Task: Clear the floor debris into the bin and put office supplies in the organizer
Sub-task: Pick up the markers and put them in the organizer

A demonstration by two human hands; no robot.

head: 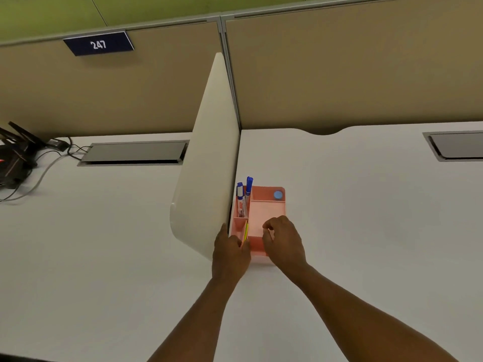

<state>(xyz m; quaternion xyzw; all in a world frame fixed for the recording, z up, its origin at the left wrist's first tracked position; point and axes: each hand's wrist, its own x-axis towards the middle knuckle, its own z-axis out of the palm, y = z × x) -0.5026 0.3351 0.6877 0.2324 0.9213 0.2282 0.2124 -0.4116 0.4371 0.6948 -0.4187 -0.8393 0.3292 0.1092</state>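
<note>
A pink desk organizer (266, 205) sits on the white desk, tight against a cream divider panel. Two blue-capped markers (243, 197) stand in its left rear slot, and a small blue round thing (278, 195) lies in the back right compartment. My left hand (230, 254) is at the organizer's front left corner and pinches a thin yellow pad of sticky notes (246, 232) standing upright in the front left slot. My right hand (283, 239) hovers over the front middle compartment with fingers curled; nothing shows in it.
The cream divider panel (206, 163) rises just left of the organizer. Grey cable hatches (133, 152) (454, 146) sit at the back of each desk. A black device with cables (15, 158) lies at far left. Beige partition walls stand behind.
</note>
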